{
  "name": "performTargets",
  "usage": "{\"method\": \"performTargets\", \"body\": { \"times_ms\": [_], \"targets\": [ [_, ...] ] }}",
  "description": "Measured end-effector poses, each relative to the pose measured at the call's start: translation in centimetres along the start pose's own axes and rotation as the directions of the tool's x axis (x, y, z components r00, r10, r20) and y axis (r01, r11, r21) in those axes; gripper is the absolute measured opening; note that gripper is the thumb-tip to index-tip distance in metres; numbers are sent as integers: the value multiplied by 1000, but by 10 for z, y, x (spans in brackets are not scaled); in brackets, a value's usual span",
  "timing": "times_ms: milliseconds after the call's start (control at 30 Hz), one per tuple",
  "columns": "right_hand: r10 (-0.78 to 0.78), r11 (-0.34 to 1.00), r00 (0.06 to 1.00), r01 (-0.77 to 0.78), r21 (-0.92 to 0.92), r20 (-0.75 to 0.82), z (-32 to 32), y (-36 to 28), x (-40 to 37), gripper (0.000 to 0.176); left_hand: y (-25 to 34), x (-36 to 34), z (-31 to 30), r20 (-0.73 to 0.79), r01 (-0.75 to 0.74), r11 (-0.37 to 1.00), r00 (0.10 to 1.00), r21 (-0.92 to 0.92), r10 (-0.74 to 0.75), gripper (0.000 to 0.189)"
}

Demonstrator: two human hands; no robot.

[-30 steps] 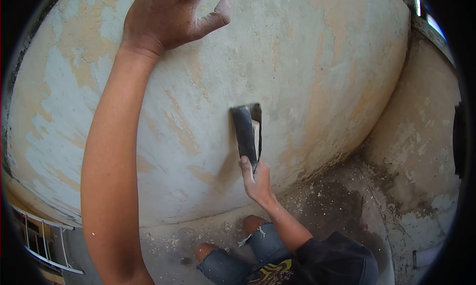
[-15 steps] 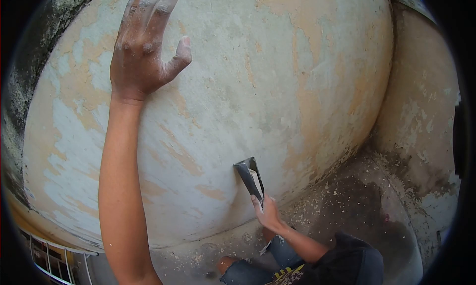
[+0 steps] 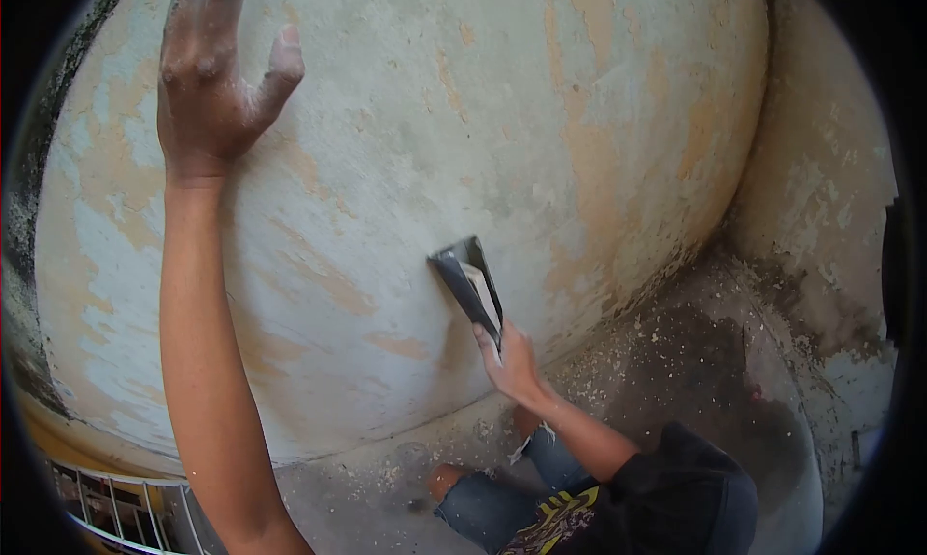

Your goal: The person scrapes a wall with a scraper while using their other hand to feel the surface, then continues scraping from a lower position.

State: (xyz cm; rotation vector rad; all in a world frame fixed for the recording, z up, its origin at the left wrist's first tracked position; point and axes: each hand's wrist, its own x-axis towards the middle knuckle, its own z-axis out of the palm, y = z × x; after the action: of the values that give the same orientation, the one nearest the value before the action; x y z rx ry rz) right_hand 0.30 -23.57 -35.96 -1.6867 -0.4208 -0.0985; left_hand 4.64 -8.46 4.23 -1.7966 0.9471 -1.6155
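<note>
My left hand (image 3: 217,97) rests against the peeling, pale wall (image 3: 386,169) at the upper left, fingers stretched upward and thumb apart, with whitish dust on them. Its fingertips run out of the top of the view. Lower and right of centre, my right hand (image 3: 512,362) is wrapped round the narrow end of a dark, wedge-shaped scraper (image 3: 460,277). The tool's wide end points up and meets or nearly meets the wall; a pale strip shows along its inner side. Patches of tan show through the pale coating around it.
Pale flakes lie on the dark, stained floor (image 3: 695,372) along the wall's foot. At the right another worn wall (image 3: 816,169) forms a corner. A white metal rack (image 3: 116,502) stands at the lower left. My knees in denim (image 3: 483,507) are low in view.
The scraper and my right hand have moved up and slightly left along the wall. My left hand appears farther left and higher, partly because the view has shifted.
</note>
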Motion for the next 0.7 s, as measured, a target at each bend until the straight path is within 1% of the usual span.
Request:
{"method": "performTargets", "body": {
  "times_ms": [33, 67, 133, 200, 267, 333, 367, 433, 467, 533, 567, 633, 667, 700],
  "targets": [
    [-37, 999, 999, 37, -30, 17, -4, -8, 10, 35, 1, -2, 1, -9, 13, 1000, 1000, 18, -13, 57],
    [-32, 999, 999, 32, -34, 26, -5, -6, 7, 35, 2, -4, 1, -2, 21, 1000, 1000, 17, -21, 57],
    [20, 1000, 999, -20, 17, 27, -3, -4, 2, 34, 1, -5, 0, 29, 50, 998, 998, 33, -51, 56],
    [11, 1000, 1000, -11, 11, -7, 10, 28, -28, 32, 1, -3, 0, 12, 35, 999, 999, 30, -35, 56],
    [10, 1000, 999, -10, -2, -38, 14, 34, -29, 30, -3, -2, 1, -4, 28, 999, 1000, 22, -28, 56],
    [-15, 998, 1000, 14, -62, -16, 6, 12, -15, 31, -3, -6, 0, 10, 37, 998, 999, 43, -37, 56],
    [2, 997, 1000, -3, -71, -4, 0, -1, -4, 31, 0, -9, 1, 22, 54, 998, 998, 33, -54, 56],
    [-51, 998, 998, 50, 46, 24, -6, -26, 23, 32, 0, -12, -2, 68, 158, 987, 985, 15, -159, 55],
    [-53, 998, 998, 52, 46, 31, -3, -17, 16, 32, 2, -11, -4, 71, 160, 987, 984, 21, -161, 55],
    [46, 998, 999, -46, 32, 2, 9, 15, -6, 31, 7, 3, -7, 124, 86, 991, 987, 107, -100, 75],
    [29, 999, 1000, -29, 41, -1, 11, 26, -15, 31, 10, 3, -6, 101, 83, 986, 990, 144, -98, 74],
    [-53, 998, 993, 58, 40, -103, 9, 26, -26, 30, 3, 5, -8, 91, 69, 988, 992, 135, -82, 74],
    [-46, 998, 993, 51, 45, -106, 11, 31, -20, 30, 3, 3, -6, 88, 72, 992, 993, 107, -82, 75],
    [-28, 1000, 998, 28, 13, -50, 1, 11, -7, 30, 6, 1, -5, 103, 78, 993, 991, 90, -87, 75]
  ]
}}
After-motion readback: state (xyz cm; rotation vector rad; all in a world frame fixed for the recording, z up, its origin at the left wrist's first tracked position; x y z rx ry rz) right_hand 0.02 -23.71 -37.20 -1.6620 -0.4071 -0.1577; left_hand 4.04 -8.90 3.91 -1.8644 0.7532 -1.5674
